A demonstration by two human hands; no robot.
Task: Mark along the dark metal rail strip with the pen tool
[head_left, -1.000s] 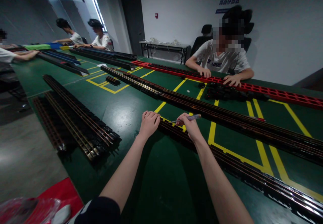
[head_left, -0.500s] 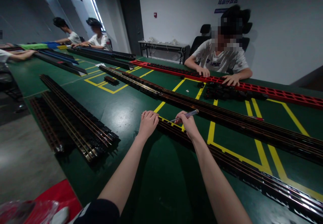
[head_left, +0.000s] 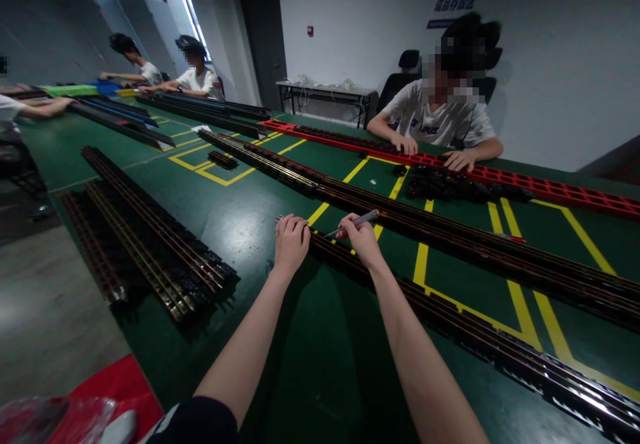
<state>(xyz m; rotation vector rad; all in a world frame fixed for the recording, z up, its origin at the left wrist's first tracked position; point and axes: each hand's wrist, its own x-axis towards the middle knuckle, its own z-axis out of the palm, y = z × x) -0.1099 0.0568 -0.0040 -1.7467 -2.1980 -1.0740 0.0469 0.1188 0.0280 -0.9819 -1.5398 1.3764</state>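
Note:
My left hand (head_left: 291, 245) is closed over the far end of a long black strip with copper-coloured metal lines (head_left: 450, 307), which runs diagonally down to the right. Thin metal ends poke out past its fingertips. Between the fingers of my right hand (head_left: 361, 239) is a slim screwdriver (head_left: 368, 217) with a clear handle, held at a slant. Its thin shaft points left and down at the strip, close beside my left hand; whether the tip touches cannot be made out.
More black strips (head_left: 160, 231) lie at the left, and a long row of them (head_left: 400, 207) crosses beyond my hands. A short piece (head_left: 223, 159) rests near yellow tape. Across the green table, a person handles a red rack (head_left: 560, 187) beside loose black parts (head_left: 445, 184).
My right hand has moved left along the strip with the screwdriver, nearer to my left hand. My left hand has shifted slightly left, and more metal ends show past its fingers.

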